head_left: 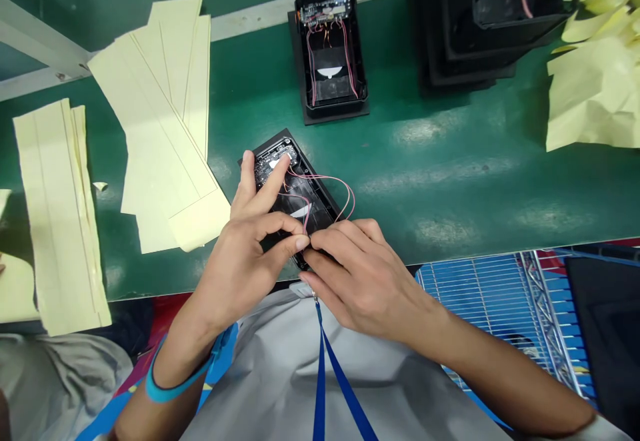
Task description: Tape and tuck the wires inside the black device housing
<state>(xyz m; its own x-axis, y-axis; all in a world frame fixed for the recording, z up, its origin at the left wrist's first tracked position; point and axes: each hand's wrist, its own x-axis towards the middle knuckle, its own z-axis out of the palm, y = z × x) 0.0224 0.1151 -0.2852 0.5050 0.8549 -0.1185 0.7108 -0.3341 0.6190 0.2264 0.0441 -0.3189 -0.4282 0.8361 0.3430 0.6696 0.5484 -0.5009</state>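
Observation:
A black plastic housing (316, 196) lies tilted at the table's near edge, its inside facing up. Across its far end runs a circuit board (263, 169), from which thin pink wires (350, 189) loop out. My left hand (240, 248) pinches a pink wire between thumb and forefinger near the housing's near end, while its other fingers stretch over the board. Close against that pinch, my right hand (373, 281) is closed, with its fingertips at the same near end. Whatever the right fingers grip is hidden behind them.
Beyond stands a second open housing (332, 54) with board and pink wires. Stacked black housings (465, 48) are at the back right, beside crumpled yellow paper (595, 94). Yellow paper sheets (165, 134) lie on the left. Below the table's right side is a wire rack (480, 294).

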